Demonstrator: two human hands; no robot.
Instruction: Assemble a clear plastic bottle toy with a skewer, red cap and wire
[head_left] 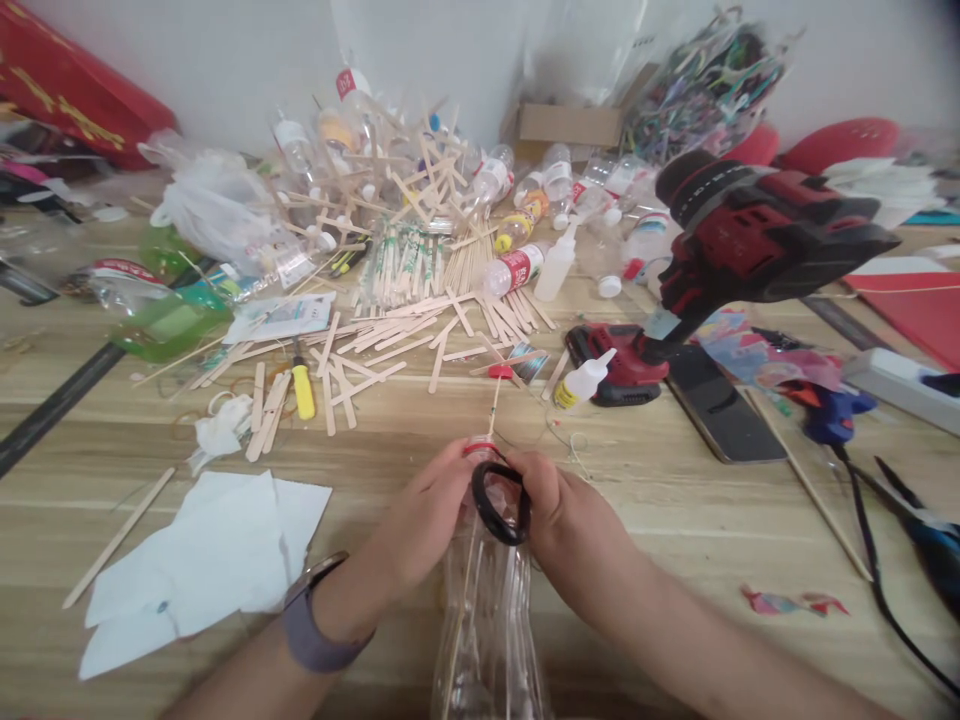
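A clear plastic bottle [491, 630] points away from me at the front of the table, its neck toward the middle. My left hand [427, 510] is closed around the left side of the neck. At the neck's right side my right hand [566, 505] grips scissors [501, 503], of which only a black finger loop shows clearly; the blades are hidden. A red ring [480, 449] circles the bottle mouth. Out of the mouth sticks a thin wooden stick [494, 405], with a small red piece [500, 371] at its far end.
Craft sticks [390, 330] and several bottles [517, 270] crowd the back. A cordless drill [735, 230], glue bottle [585, 380], phone [724, 405] and glue gun [836, 415] lie right. Paper sheets [202, 560] and a yellow-handled screwdriver [303, 390] lie left.
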